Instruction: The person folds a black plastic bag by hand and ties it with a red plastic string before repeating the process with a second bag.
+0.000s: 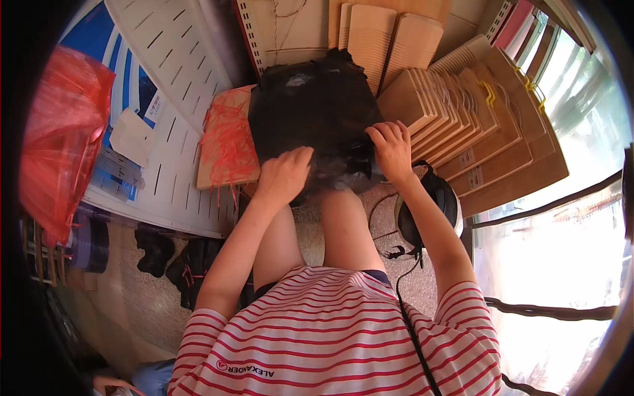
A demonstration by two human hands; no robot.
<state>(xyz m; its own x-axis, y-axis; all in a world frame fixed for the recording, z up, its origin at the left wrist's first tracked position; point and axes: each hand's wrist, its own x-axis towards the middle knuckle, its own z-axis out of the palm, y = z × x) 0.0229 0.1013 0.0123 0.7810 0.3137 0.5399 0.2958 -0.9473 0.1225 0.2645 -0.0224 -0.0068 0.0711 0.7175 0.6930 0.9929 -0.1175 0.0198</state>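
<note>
A black plastic bag [314, 109] lies spread in front of my knees, its edges crumpled; whatever is inside or under it is hidden. At its near left edge, my left hand [285, 175] is closed with its fingers curled on the plastic. My right hand [392, 152] pinches the bag's right side near a bunched, shiny fold. Left of the bag and partly under its edge sits a wooden board or box [228, 142] covered with tangled red plastic strings.
Wooden cutting boards [489, 132] lean in a row at the right, washboards [370, 39] behind. White slotted panel [175, 79] and red plastic bag [66, 132] stand left. A black bag-like item with a strap [432, 204] sits under my right forearm.
</note>
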